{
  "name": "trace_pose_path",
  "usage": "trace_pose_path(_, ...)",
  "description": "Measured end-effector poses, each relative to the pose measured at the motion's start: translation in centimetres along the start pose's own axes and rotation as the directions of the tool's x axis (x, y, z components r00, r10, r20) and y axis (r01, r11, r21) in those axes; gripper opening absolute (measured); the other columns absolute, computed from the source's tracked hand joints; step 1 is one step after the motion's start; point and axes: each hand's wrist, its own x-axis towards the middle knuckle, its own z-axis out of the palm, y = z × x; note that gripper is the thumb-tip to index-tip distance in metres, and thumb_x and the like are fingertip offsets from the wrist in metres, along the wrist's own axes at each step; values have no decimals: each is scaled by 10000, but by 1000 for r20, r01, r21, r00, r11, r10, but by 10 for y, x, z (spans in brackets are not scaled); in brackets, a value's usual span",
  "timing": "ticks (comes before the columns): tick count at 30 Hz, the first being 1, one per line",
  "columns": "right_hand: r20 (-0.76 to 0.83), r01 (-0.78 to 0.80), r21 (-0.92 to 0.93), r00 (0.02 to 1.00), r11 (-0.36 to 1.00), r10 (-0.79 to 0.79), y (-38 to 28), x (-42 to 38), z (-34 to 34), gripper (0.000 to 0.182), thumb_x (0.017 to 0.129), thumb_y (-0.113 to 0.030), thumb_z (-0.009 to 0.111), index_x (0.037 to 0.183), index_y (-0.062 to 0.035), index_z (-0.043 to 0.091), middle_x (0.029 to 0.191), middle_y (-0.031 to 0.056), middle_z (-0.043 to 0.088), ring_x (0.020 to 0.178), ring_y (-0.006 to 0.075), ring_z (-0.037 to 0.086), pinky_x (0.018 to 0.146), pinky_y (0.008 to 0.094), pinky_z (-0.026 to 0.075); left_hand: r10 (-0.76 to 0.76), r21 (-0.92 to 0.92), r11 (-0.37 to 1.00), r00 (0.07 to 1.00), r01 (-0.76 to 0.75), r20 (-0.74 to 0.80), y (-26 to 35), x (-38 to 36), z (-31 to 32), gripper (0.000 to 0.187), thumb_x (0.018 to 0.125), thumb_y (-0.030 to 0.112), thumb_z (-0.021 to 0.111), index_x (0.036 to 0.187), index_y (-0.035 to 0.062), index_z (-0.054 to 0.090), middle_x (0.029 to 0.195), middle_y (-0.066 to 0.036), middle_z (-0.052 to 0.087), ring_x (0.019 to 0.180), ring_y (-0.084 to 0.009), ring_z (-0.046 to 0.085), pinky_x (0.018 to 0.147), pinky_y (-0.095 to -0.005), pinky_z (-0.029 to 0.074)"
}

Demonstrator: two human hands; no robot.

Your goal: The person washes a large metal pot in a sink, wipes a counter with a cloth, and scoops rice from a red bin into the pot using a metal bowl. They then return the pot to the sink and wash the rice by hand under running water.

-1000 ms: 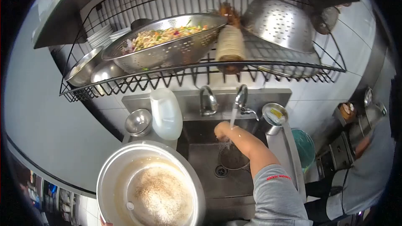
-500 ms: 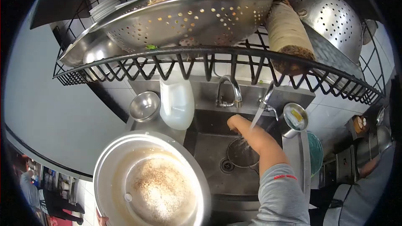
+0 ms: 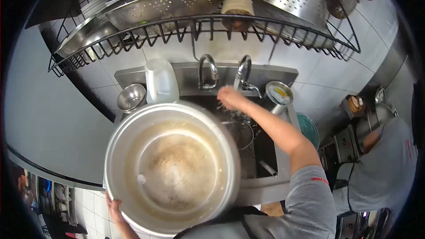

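A large round metal pot is tilted so that its stained inside faces the camera. My left hand grips its rim at the lower left. My right hand is over the dark sink, just below and beside the right faucet, from which water runs. Its fingers are curled and blurred, and what they hold, if anything, cannot be made out. A round wire-rimmed strainer lies in the sink, partly hidden behind the pot.
Above hangs a black wire rack with colanders. A white jug and metal bowls stand left of the faucets; a metal container stands right. A co-worker is at the far right.
The pot has moved up and to the right, over part of the sink. My right hand has moved left and up, away from the water stream. The view has shifted.
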Motion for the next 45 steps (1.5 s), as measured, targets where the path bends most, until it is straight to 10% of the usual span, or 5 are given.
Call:
trace_pose_path(12,256,-63,349,966,935,-31,-36,-47,-59,161,803,-75,527,943,-56,604,868,89,628,762,167,590,692,257,463,-141,-229,945,923,233,358,3,-1,232,659,646,1,541,1271,-26,333,1055,-138,555,916,-213,554,784,-293,452)
trace_pose_path(18,209,-3,-709,954,705,215,97,-91,9,692,798,-532,512,1301,-77,377,1300,142,398,1210,291,370,948,512,327,-63,-198,963,867,183,494,8,-3,278,551,628,-30,515,1173,-13,434,983,-100,567,859,-180,553,764,-266,441)
trace_pose_path(30,-14,-4,-636,1000,772,-7,88,-61,66,186,683,-126,603,813,2,566,884,209,524,816,358,536,722,410,441,-98,-220,948,867,231,488,24,-23,288,624,621,-44,502,1231,-23,372,1055,-109,533,955,-190,528,828,-268,417)
trace_pose_path(42,474,443,-881,824,-168,-312,96,-155,97,352,815,-206,468,1115,-35,538,1148,181,516,1076,304,481,916,388,386,-114,-317,907,887,277,448,8,-45,292,618,633,-25,528,1223,-24,347,1057,-110,523,978,-184,515,866,-277,399)
trace_pose_path(45,-134,-228,-430,973,873,188,134,-134,27,363,850,-218,445,1156,-31,504,1135,174,535,1026,282,524,886,404,403,-124,-329,900,890,287,439,2,-46,291,629,625,-35,517,1227,-33,336,1063,-119,523,977,-190,516,869,-276,397)
